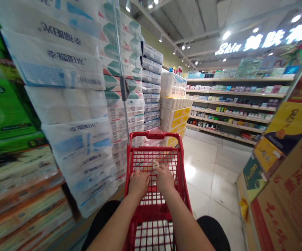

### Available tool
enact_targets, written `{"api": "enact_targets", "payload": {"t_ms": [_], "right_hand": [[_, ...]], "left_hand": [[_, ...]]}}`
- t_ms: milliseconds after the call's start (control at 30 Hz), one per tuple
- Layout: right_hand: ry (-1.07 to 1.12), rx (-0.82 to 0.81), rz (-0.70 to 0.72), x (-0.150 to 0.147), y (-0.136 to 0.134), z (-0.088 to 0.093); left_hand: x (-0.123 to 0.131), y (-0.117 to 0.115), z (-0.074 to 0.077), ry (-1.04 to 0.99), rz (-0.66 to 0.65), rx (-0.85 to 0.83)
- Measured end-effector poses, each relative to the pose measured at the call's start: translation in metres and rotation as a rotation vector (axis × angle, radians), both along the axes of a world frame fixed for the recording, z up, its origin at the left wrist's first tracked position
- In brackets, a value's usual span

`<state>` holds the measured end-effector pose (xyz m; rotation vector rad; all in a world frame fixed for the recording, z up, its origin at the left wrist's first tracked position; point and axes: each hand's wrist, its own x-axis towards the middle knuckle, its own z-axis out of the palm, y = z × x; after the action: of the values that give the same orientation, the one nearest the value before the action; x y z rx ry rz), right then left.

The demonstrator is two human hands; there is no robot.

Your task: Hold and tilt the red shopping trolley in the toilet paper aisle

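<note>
A red plastic shopping basket (181, 174) with grid walls stands in front of me, low between my dark-clothed knees. Both my forearms reach over it. My left hand (139, 183) is closed above the grid, its fingers curled inward; what they hold, if anything, is hidden. Close beside it, my right hand (165, 178) pinches a small pale crumpled piece (155, 165), which looks like paper or tissue but is too small to make out. The two hands are slightly apart.
Tall stacks of wrapped toilet paper (75, 62) rise at the left, past green packs (7, 108). A thin rod (119, 52) stands by the basket's left side. Cardboard boxes (294, 188) line the right. Tiled floor (218, 181) leads to cosmetics shelves (234, 94).
</note>
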<state>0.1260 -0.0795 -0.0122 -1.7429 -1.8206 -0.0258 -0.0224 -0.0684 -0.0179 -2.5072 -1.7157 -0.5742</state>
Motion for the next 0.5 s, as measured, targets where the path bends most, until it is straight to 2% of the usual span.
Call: {"api": "enact_targets", "payload": {"t_ms": [167, 233, 333, 367, 433, 500], "right_hand": [[0.074, 0.008, -0.210, 0.015, 0.001, 0.003], [0.063, 0.012, -0.158, 0.012, 0.001, 0.002], [0.014, 0.015, 0.028, 0.004, 0.001, 0.000], [0.008, 0.017, 0.051, 0.003, 0.001, 0.000], [0.023, 0.021, -0.012, 0.006, 0.001, 0.001], [0.041, 0.023, -0.139, 0.011, 0.001, 0.002]], "left_hand": [[-0.001, 0.000, 0.000, -0.017, -0.006, -0.002], [-0.001, 0.001, -0.001, -0.014, 0.001, 0.009], [-0.001, 0.001, -0.002, -0.003, 0.000, 0.024], [-0.001, 0.001, -0.003, -0.001, 0.001, 0.023], [-0.001, 0.001, -0.002, -0.003, 0.002, 0.012], [-0.001, 0.000, 0.000, -0.011, 0.002, -0.005]]}}
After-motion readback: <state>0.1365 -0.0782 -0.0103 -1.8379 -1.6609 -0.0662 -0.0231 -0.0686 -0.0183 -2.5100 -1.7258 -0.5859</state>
